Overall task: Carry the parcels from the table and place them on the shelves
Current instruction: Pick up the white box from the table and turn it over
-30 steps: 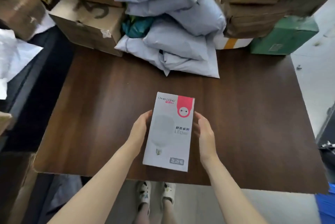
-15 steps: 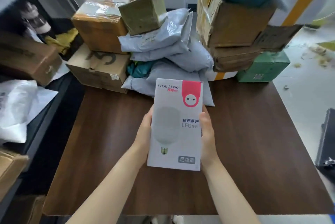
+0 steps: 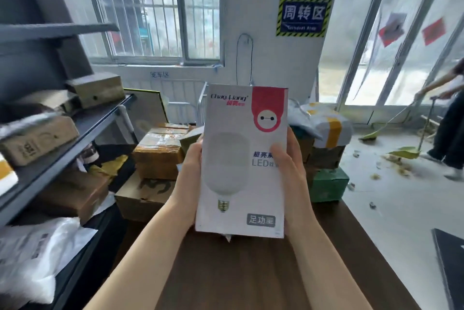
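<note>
While we hold it up above the worktop, the LED bulb box stands upright, long axis vertical, printed face toward us, red corner at the top and the bulb's screw base pointing down. Our left hand grips its left edge; our right hand clasps the right edge, thumb lying across the print. Brown cartons and a green box sit behind. Grey shelves with parcels stand at left.
</note>
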`<action>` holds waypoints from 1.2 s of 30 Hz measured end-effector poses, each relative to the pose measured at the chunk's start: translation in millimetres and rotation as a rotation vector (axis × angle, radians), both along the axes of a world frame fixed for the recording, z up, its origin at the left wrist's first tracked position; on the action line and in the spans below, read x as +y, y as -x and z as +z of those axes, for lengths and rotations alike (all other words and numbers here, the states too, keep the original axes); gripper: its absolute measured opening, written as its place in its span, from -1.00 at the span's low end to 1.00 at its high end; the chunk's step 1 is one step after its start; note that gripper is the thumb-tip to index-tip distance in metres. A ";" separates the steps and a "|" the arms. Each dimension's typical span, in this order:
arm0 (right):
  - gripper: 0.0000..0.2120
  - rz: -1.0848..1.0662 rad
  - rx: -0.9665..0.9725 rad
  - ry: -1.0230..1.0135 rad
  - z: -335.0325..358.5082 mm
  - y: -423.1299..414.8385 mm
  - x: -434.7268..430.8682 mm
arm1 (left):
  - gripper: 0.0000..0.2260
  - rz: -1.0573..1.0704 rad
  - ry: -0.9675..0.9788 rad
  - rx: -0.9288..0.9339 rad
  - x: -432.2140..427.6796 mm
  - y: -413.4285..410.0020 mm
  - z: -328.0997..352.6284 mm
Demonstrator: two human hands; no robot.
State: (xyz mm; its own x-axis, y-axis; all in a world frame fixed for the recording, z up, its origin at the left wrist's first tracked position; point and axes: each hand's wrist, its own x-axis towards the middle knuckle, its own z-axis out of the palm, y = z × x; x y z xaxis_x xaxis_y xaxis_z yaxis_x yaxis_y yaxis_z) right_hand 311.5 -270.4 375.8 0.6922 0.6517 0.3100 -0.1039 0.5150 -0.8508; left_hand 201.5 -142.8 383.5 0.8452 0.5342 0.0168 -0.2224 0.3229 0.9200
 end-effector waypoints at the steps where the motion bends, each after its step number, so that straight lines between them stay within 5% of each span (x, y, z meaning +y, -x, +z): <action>1: -0.44 0.001 -0.015 -0.013 9.9 3.8 -2.6 | -0.55 -0.002 -0.020 -0.021 -2.1 3.4 12.3; 6: -0.51 -0.059 -0.110 -0.072 50.1 15.6 -17.0 | -0.73 -0.017 -0.156 -0.074 -15.5 17.7 56.0; 12: -0.76 0.002 -0.022 -0.249 72.0 17.7 -40.9 | -0.52 0.251 -0.582 -0.003 -12.3 34.1 87.5; 17: -0.80 -0.094 0.008 -0.180 76.4 21.8 -45.6 | -0.66 0.035 -0.159 0.071 -16.3 42.9 87.2; 21: -0.77 -0.559 -0.346 0.132 80.5 23.5 -43.5 | -0.54 -0.039 0.029 0.024 -8.5 45.0 94.8; 23: -0.78 -0.607 -0.443 0.178 84.5 29.3 -43.7 | -0.62 -0.033 0.047 -0.005 -11.3 48.1 98.6; 28: 0.20 -0.193 -0.362 0.409 112.2 43.6 -40.6 | -0.72 0.209 -0.248 0.022 -24.6 57.5 107.7; 29: 0.23 -0.111 -0.299 0.391 116.6 46.3 -40.7 | -0.72 0.233 -0.335 0.014 -26.9 60.0 112.2; 33: -0.48 0.055 -0.078 0.136 114.0 41.7 -42.8 | -0.66 0.148 -0.441 -0.093 -26.4 83.3 131.2; 36: -0.61 0.292 0.200 -0.146 105.2 40.8 -45.0 | -0.66 0.170 -0.458 -0.106 -22.5 92.9 141.3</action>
